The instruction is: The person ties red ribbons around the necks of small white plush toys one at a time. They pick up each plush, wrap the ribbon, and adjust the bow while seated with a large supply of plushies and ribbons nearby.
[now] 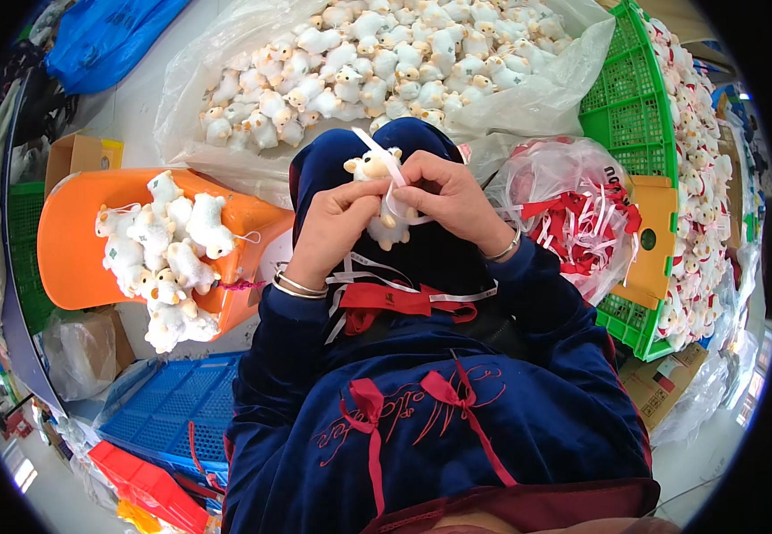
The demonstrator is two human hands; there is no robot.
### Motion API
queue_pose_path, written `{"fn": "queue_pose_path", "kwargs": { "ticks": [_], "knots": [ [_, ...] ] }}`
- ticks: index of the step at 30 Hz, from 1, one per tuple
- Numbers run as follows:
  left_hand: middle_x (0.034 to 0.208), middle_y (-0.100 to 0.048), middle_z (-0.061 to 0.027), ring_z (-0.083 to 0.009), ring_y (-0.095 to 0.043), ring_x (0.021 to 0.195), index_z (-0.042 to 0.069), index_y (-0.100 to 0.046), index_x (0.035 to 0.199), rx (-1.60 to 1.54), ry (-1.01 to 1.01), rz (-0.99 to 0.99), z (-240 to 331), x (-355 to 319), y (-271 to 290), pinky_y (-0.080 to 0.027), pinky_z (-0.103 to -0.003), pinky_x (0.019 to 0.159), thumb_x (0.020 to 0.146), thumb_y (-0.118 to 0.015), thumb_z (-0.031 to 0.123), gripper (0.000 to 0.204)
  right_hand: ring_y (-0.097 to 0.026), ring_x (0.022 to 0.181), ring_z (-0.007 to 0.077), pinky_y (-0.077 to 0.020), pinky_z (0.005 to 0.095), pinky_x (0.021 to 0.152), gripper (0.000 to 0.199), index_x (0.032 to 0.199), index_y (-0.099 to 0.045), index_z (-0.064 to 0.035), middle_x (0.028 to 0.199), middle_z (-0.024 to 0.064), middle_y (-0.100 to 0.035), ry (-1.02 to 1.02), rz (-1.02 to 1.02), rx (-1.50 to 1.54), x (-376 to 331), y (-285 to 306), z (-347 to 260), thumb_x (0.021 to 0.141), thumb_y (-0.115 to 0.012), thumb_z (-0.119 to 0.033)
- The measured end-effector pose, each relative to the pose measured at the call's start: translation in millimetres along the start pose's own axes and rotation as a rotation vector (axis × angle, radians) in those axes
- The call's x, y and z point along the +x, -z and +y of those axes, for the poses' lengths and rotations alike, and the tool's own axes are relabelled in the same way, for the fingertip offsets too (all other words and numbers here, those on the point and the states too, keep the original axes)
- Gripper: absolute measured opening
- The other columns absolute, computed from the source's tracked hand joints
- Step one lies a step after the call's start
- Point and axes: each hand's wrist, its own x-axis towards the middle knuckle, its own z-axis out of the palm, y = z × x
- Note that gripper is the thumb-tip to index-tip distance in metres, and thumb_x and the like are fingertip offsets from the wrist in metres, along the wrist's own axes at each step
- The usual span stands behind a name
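A small white plush sheep [389,230] is on my lap between my knees, its head toward the far side. Around its neck runs a white ribbon [394,176], one end sticking up past the head. My left hand [337,221] pinches the ribbon at the neck's left side. From the right, my right hand [446,198] has thumb and forefinger closed on the same ribbon. My fingers cover part of the sheep's body. Nearer to me, red cloth pieces with white ribbons [386,301] lie across my lap.
A clear bag of plush sheep [350,76] spreads beyond my knees. On the left, an orange chair [70,236] bears several sheep. To the right are a plastic bag of red ribboned pieces [582,222] and a green crate [626,98]. A blue crate [172,405] stands at lower left.
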Motion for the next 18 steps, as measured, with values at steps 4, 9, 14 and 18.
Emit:
{"fn": "queue_pose_path", "kwargs": {
  "ticks": [4, 9, 14, 18],
  "knots": [
    [0.088, -0.073, -0.002, -0.0062, -0.064, 0.079, -0.001, -0.075, 0.115, 0.02, -0.203, 0.065, -12.6, 3.3, -12.4, -0.052, -0.023, 0.071, 0.098, -0.063, 0.01, 0.024, -0.058, 0.087, 0.0106, -0.0465, 0.025, 0.077, 0.011, 0.103, -0.075, -0.0014, 0.093, 0.001, -0.062, 0.14, -0.062, -0.095, 4.4, 0.5, -5.3, 0.094, -0.072, -0.007],
    [0.093, -0.074, -0.0023, -0.0059, -0.065, 0.08, -0.001, -0.074, 0.117, 0.183, -0.149, 0.048, -13.0, 2.7, -8.4, -0.052, -0.021, 0.07, 0.1, -0.064, 0.011, 0.023, -0.057, 0.092, 0.0108, -0.0459, 0.0246, 0.081, 0.015, 0.11, -0.076, -0.0024, 0.099, 0.001, -0.06, 0.163, -0.082, -0.131, 7.7, -0.4, -5.0, 0.097, -0.068, -0.005],
    [0.08, -0.073, -0.0019, -0.005, -0.064, 0.067, -0.003, -0.076, 0.105, 0.095, -0.122, 0.116, -9.0, 4.8, -16.4, -0.05, -0.022, 0.057, 0.1, -0.066, 0.015, 0.021, -0.059, 0.094, 0.0094, -0.0479, 0.0243, 0.081, 0.024, 0.121, -0.072, -0.0032, 0.1, 0.0017, -0.061, -0.062, -0.088, 0.061, 10.2, 6.0, -10.6, 0.099, -0.063, -0.002],
    [0.078, -0.072, -0.0031, -0.005, -0.063, 0.066, -0.004, -0.075, 0.104, 0.052, -0.178, 0.158, -15.3, 6.2, -20.2, -0.049, -0.021, 0.058, 0.103, -0.063, 0.018, 0.026, -0.061, 0.093, 0.011, -0.0493, 0.026, 0.079, 0.023, 0.119, -0.071, -0.0024, 0.1, 0.0023, -0.062, 0.125, -0.08, -0.237, 11.5, 13.2, -9.5, 0.098, -0.064, 0.0]
  ]
}}
